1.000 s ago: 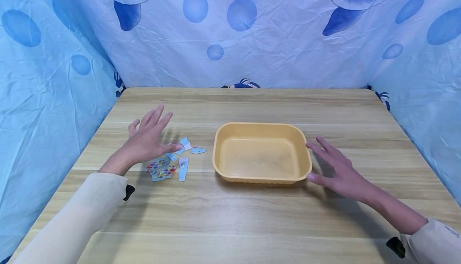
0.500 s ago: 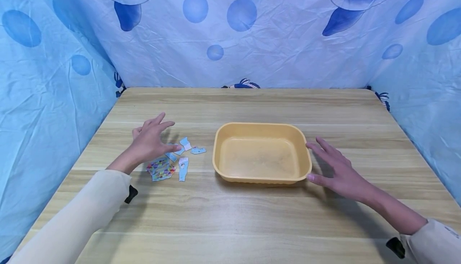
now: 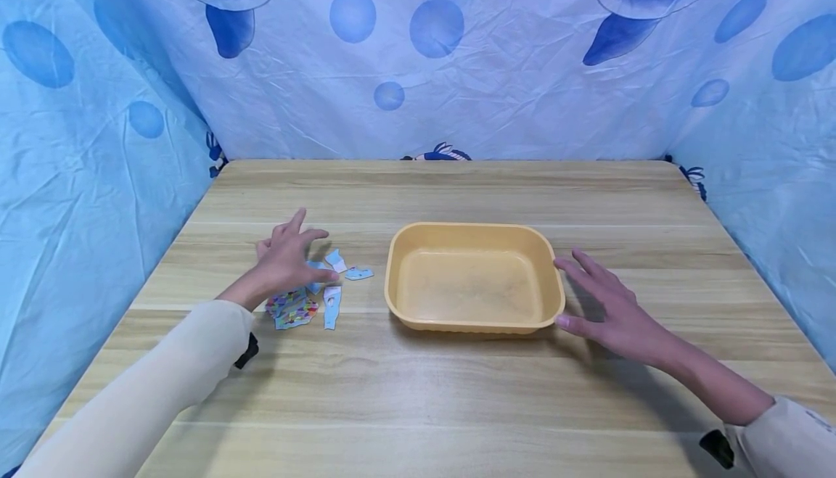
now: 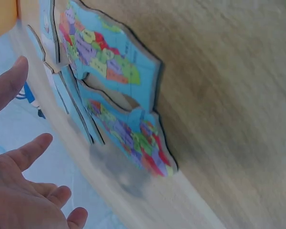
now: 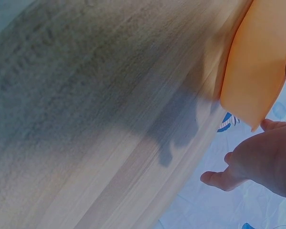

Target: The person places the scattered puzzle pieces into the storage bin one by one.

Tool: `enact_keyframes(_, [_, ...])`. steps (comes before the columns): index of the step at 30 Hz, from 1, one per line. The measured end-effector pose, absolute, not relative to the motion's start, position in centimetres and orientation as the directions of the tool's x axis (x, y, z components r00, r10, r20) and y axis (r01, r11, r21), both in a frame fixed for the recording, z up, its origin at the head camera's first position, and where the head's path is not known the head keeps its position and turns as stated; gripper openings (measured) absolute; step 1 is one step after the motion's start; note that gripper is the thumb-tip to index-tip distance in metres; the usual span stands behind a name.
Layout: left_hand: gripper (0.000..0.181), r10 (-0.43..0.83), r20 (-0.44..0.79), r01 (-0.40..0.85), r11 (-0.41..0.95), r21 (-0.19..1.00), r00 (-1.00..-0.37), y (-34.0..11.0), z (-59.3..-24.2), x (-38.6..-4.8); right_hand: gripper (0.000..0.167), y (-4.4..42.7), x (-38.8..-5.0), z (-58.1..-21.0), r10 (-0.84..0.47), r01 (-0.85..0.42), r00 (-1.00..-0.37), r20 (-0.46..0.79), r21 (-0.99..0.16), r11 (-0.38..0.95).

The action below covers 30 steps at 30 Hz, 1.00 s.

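My left hand [image 3: 282, 262] hovers over the left cluster of flat puzzle pieces, thumb and forefinger spread apart with nothing between them. Multicoloured map-printed pieces [image 3: 294, 312] lie below its palm, partly covered by it in the head view. The left wrist view shows one map piece [image 4: 100, 50] with thick edges and another [image 4: 133, 136] beside it. A narrow light-blue piece [image 3: 332, 308] lies to their right, and small blue pieces [image 3: 358, 273] lie near the thumb. My right hand [image 3: 607, 311] has its straight fingers and thumb at the right rim of a yellow plastic tray [image 3: 473, 278].
The wooden table [image 3: 431, 398] carries the tray near its middle, with nothing inside it. A blue cartoon-printed cloth [image 3: 509, 101] hangs behind the table and along both sides.
My left hand has moved right and a little nearer, its fingers drawing closer together over the pieces. The right hand, tray and visible pieces stay in place.
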<state>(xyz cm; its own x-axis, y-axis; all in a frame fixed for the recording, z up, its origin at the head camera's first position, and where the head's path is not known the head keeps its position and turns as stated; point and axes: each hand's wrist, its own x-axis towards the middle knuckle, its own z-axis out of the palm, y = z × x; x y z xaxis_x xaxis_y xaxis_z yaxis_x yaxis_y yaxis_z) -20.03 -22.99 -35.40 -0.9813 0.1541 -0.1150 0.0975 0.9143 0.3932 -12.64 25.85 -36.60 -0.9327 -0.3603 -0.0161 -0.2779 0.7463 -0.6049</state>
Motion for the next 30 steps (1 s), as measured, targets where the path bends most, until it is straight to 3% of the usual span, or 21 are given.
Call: enact_keyframes(30, [0.056,0.137,-0.115,0.066,0.875,0.479,-0.984,-22.8,-37.3,-21.2,0.081,25.8,-12.6,-36.8,-0.358,-0.267,-0.934,-0.023,-0.621,0.737])
